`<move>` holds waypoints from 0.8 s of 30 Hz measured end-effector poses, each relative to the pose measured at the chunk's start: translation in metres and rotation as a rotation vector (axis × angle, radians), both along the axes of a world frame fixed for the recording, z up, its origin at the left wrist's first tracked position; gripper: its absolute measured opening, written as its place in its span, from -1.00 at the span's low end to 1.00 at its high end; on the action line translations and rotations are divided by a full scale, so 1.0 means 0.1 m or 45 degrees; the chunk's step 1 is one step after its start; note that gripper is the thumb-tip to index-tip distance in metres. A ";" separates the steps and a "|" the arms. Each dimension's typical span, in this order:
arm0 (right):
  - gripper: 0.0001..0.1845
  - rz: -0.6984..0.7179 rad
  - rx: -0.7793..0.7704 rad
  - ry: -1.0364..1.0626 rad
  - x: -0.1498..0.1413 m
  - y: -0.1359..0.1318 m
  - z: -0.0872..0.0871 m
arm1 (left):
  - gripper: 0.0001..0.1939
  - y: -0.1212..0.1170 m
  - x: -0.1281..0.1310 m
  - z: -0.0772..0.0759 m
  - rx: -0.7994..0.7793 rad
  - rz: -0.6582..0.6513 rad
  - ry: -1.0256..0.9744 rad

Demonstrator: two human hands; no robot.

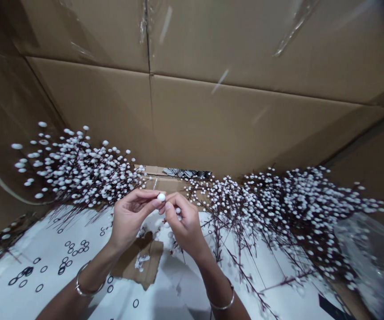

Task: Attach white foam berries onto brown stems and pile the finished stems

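**Pinching White Bead [161,197] Between 2 Hands**

The left hand [130,218] and right hand [183,222] are closing almost shut on it; their light fingertip pressure is steadying it above a cardboard scrap [142,262] on a ring-printed white sheet [45,271]; beaded branch sprays [75,171] are spreading nearby.

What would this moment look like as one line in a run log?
left hand: pinches white berry | right hand: pinches same berry | nearby: white-berried branches

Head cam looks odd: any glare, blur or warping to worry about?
Head view: left hand and right hand evenly lit, fairly sharp; glare streaks on the cardboard wall; wide lens bows its seams; right edge dark, hazy over the clear plastic bag.
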State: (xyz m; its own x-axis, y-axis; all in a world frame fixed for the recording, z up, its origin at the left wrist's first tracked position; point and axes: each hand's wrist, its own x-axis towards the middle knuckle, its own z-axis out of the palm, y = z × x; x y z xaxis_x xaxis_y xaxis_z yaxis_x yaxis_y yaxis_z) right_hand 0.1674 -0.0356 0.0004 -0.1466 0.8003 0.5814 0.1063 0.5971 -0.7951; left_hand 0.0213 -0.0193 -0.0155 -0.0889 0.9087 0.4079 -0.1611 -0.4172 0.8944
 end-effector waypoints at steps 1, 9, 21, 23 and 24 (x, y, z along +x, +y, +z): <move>-0.84 0.002 -0.003 -0.002 0.00 0.00 0.00 | -0.85 0.00 0.00 0.00 0.002 -0.003 -0.002; -0.83 0.012 0.006 -0.016 -0.01 0.00 0.00 | -0.84 0.00 -0.01 0.00 0.044 -0.016 0.021; -0.81 0.126 -0.132 0.079 0.02 0.00 0.03 | -0.75 0.04 -0.09 0.07 -0.026 -0.119 0.009; -0.81 0.133 -0.170 0.171 0.05 0.00 0.06 | -0.63 0.03 -0.13 0.11 0.014 -0.267 0.028; -0.81 0.131 -0.190 0.231 0.07 0.01 0.07 | -0.55 0.02 -0.14 0.12 0.025 -0.360 0.077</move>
